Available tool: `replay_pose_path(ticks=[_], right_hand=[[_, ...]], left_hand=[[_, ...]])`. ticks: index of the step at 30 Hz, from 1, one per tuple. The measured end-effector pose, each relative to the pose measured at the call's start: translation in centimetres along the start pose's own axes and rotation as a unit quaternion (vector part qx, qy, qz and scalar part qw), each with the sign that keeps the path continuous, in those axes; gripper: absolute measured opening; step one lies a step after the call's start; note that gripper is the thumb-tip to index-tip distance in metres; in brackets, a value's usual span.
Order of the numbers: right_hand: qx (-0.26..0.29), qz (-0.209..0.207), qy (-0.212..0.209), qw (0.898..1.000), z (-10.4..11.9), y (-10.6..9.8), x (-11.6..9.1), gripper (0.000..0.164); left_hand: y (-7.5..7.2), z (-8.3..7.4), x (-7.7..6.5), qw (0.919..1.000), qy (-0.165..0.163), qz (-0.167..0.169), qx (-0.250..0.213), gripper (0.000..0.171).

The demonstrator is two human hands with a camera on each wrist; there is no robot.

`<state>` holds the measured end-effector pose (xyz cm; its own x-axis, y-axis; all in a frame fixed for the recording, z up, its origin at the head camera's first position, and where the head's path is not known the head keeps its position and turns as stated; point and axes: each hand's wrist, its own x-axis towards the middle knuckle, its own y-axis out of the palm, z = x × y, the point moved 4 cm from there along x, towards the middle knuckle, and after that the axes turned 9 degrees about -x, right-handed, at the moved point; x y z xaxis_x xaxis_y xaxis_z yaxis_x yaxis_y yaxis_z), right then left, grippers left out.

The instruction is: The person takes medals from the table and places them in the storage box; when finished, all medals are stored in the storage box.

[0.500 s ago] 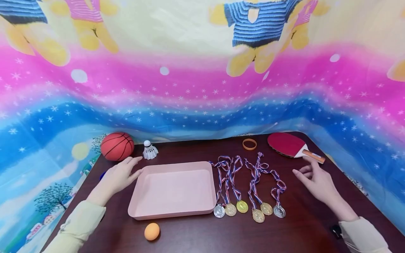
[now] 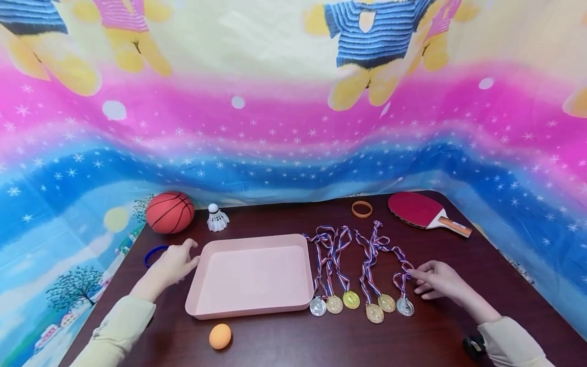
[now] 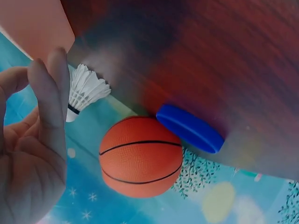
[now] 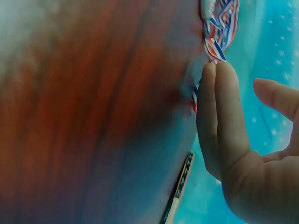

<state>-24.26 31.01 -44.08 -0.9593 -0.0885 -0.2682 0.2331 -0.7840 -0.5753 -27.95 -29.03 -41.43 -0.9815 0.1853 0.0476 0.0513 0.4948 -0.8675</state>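
In the head view my left hand (image 2: 170, 264) is at the left side of a pink tray (image 2: 247, 312), fingertips close to its rim. The left wrist view shows these fingers (image 3: 49, 98) gently bent, with nothing between them and the thumb. My right hand (image 2: 441, 280) reaches in from the right to the ribbon (image 2: 403, 278) of the rightmost silver medal (image 2: 405, 307). Seen from the right wrist, two straight fingers (image 4: 229, 112) have their tips right at the striped ribbon (image 4: 216, 49), while the thumb stands apart. Several other medals (image 2: 350, 299) lie left of it.
Behind the left hand sit a basketball (image 2: 170, 212), a shuttlecock (image 2: 217, 218) and a blue ring (image 2: 153, 254). An orange ball (image 2: 220, 336) lies in front of the tray. Further back are an orange ring (image 2: 362, 209) and a red table tennis bat (image 2: 415, 208).
My right hand has moved left and nearer me, from beside the bat's handle to the rightmost ribbon. The left hand has drawn back a little toward me, uncovering more of the blue ring.
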Motion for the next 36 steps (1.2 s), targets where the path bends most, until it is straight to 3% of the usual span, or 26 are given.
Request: replay_pose_path(ticks=[3,8,16,21,29,36], right_hand=[[-0.017,0.006,0.019,1.0,-0.3,0.6,-0.1,0.044],[-0.06,0.009,0.057,0.996,-0.6,1.2,-0.3,0.044],[-0.068,0.024,0.043,0.996,-0.4,2.1,-0.5,0.039],[-0.085,0.009,0.037,0.996,0.0,2.4,-0.5,0.036],[-0.126,-0.009,0.009,0.992,0.9,2.6,-0.7,0.031],[-0.154,-0.025,-0.005,0.988,1.2,2.8,-0.6,0.022]], left_hand=[[0.7,0.4,-0.3,0.9982,-0.045,0.029,-0.026,0.041],[1.6,0.4,-0.8,0.9965,-0.064,0.046,-0.029,0.037],[2.1,0.1,-0.8,0.9954,-0.072,0.057,-0.029,0.022],[1.9,-0.1,-0.6,0.9951,-0.071,0.056,-0.039,0.016],[1.6,-0.6,-0.6,0.9968,-0.044,0.032,-0.059,0.012],[1.9,-0.4,-0.6,0.9962,-0.047,0.028,-0.068,0.011]])
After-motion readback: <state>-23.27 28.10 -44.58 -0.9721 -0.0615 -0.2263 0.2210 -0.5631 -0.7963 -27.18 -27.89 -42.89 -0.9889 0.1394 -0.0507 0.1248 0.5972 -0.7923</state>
